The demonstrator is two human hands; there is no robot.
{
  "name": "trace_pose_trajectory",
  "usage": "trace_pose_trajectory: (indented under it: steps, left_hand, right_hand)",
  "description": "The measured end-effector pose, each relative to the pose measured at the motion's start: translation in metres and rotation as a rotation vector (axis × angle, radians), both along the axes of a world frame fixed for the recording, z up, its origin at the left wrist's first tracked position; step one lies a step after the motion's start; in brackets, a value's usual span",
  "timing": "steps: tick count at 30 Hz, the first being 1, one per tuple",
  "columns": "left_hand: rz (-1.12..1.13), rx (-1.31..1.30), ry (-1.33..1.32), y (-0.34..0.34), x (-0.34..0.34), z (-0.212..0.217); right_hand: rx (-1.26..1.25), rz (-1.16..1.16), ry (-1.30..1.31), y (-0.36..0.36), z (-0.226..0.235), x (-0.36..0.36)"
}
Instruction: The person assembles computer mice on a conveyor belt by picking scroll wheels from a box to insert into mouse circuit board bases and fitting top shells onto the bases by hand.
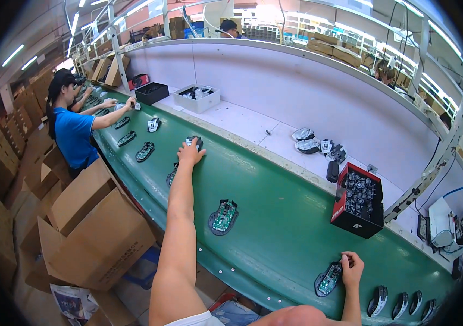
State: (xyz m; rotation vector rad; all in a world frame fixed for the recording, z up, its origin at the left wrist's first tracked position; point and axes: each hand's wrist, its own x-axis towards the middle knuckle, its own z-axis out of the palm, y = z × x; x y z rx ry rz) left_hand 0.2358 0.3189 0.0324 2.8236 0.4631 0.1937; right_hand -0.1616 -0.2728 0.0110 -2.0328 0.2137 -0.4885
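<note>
Along the green belt [280, 217], the left hand [191, 153] grasps a dark shell [198, 143]; the right hand [354, 266] curls at 1 circuit-board base [327, 281], its grip unclear to me.

Right grip [353, 267] touches 1 circuit-board unit [328, 280] (green belt [280, 233] beneath).

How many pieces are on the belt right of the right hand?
4: first piece nearest the right hand, second and third beyond, fourth farthest; more may be hidden.

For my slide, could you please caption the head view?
Over a green conveyor belt, left hand at a dark housing, right hand at an open shell with circuit board.
</note>
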Motion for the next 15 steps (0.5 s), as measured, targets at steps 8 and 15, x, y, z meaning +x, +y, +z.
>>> trace_pose_trajectory:
  steps: [8, 15]
  left_hand:
    - [-0.079, 0.052, -0.225, -0.029, -0.012, -0.005]
    - [-0.086, -0.263, -0.649, -0.075, -0.03, -0.002]
  right_hand:
    - [-0.042, -0.025, -0.043, -0.005, -0.002, 0.004]
    - [-0.148, -0.007, -0.035, -0.002, 0.003, 0.001]
